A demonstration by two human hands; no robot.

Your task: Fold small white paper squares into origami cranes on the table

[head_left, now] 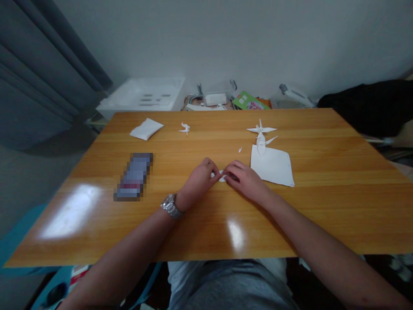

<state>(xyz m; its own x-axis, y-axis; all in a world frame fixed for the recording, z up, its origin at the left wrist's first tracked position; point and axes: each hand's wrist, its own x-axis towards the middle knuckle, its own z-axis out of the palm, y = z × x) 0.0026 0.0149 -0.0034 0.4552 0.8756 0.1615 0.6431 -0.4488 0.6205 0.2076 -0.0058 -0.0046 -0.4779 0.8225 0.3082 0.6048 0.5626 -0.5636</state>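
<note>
Between my two hands, low over the middle of the table, is a small piece of white folded paper. My left hand, with a metal watch at its wrist, pinches the paper's left side. From the other side my right hand has thumb and fingers closed on its right edge. The fingers hide much of the paper, so its full shape cannot be made out. Just right of my right hand lies a flat white paper sheet, with a folded paper crane at its upper edge.
Another paper crane, a smaller folded figure and a paper scrap lie farther back. A folded paper and a pixelated phone are at left. Behind the wooden table stands a white tray.
</note>
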